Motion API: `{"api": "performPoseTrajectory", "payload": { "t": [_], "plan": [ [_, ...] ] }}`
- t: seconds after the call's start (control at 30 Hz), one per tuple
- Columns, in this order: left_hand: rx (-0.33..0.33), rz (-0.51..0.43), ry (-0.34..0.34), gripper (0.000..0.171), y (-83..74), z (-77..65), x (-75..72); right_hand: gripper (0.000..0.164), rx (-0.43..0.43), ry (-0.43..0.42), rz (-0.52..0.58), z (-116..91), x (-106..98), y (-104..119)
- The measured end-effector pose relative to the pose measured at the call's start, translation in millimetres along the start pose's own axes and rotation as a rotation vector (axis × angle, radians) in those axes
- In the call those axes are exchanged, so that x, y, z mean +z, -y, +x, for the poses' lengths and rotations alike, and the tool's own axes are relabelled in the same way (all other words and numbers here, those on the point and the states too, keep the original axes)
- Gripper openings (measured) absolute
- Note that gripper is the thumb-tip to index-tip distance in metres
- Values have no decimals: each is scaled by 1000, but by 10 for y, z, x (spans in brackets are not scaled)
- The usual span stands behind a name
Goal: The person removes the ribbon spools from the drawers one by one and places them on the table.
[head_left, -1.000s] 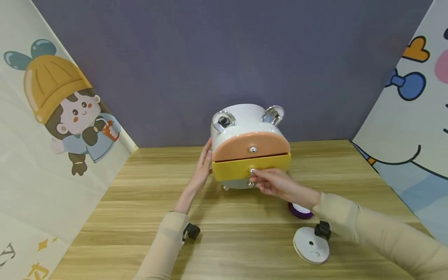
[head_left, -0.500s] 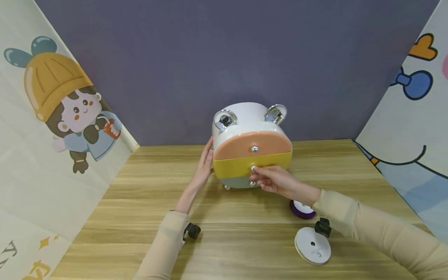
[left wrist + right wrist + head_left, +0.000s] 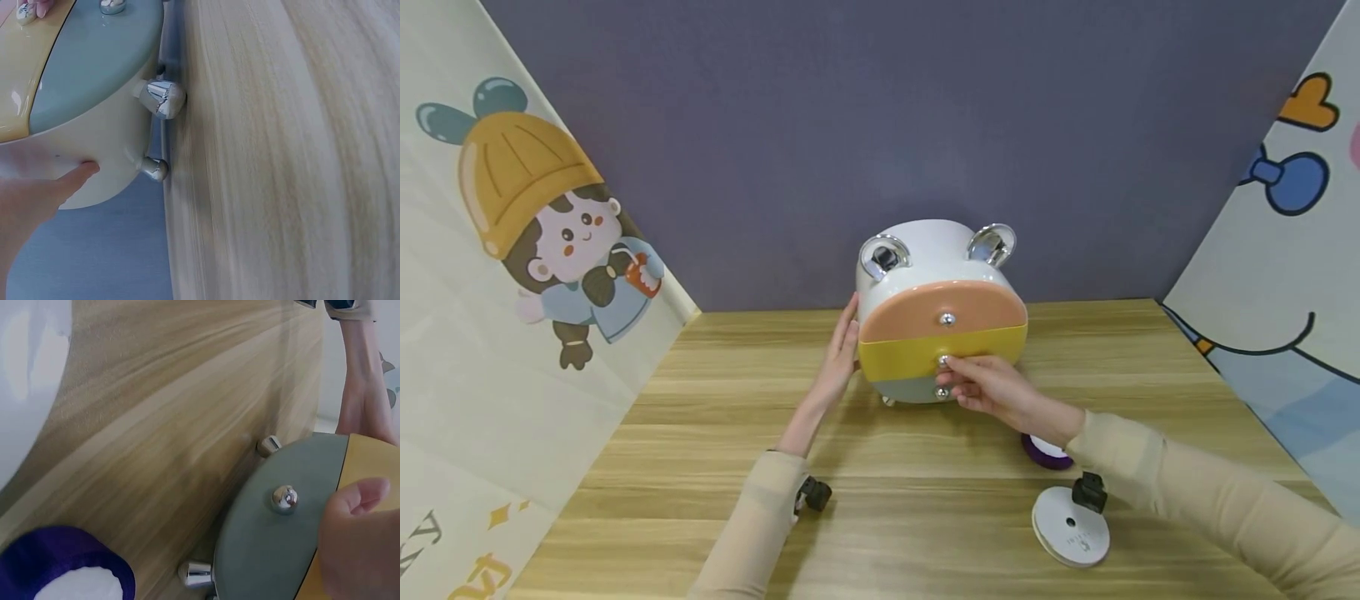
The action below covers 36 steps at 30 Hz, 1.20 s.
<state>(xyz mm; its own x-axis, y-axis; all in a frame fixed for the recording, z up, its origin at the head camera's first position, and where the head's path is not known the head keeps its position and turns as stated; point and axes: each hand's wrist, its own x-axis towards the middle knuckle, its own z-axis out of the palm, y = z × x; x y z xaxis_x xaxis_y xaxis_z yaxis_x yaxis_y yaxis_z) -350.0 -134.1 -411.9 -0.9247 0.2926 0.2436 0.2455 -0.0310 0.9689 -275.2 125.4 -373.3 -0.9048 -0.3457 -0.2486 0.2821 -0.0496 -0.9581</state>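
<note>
A small white drawer cabinet (image 3: pixel 925 250) with silver ears stands on the table against the dark back wall. Its front has an orange drawer (image 3: pixel 910 312), a yellow drawer (image 3: pixel 895 358) and a grey-green drawer (image 3: pixel 902 390), each with a silver knob; all three fronts sit flush. My right hand (image 3: pixel 992 390) pinches the yellow drawer's knob (image 3: pixel 943 361) between thumb and fingers. Along the cabinet's left side my left hand (image 3: pixel 835 358) rests with straight fingers; its thumb (image 3: pixel 78 178) touches the white wall in the left wrist view.
Below my right forearm lies a purple ribbon roll (image 3: pixel 1047 454), partly hidden by it. A white spool (image 3: pixel 1070 529) lies flat nearer the front. Printed cartoon panels flank the wooden table (image 3: pixel 887 533) on both sides.
The yellow drawer, slightly out a second ago with a dark gap above it, has slid in flush under my right hand. My left hand has stayed on the cabinet's side.
</note>
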Motion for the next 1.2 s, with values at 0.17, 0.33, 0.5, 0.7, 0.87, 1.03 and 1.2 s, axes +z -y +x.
{"api": "performPoseTrajectory", "payload": {
  "t": [0.17,0.33,0.5,0.7,0.87,1.03,1.2],
  "plan": [
    [4,20,-7,50,-15,5,2,34,-26,-30,-54,-19,27,-37],
    [-11,40,-6,50,-31,1,-17,43,-19,-58,-99,-43,4,-119],
    [-24,32,14,52,-208,-64,4,32,48,-64,-84,-64,-29,-240],
    [-42,43,24,52,-318,-122,26,26,128,-87,-39,9,-15,-388],
    [-42,42,22,52,-198,-77,15,25,152,-110,-20,92,38,-467],
    [-15,64,1,50,-24,1,-11,27,158,-111,17,134,85,-462],
    [-5,74,-9,49,11,10,-26,28,163,-114,28,168,118,-452]
  ]
}}
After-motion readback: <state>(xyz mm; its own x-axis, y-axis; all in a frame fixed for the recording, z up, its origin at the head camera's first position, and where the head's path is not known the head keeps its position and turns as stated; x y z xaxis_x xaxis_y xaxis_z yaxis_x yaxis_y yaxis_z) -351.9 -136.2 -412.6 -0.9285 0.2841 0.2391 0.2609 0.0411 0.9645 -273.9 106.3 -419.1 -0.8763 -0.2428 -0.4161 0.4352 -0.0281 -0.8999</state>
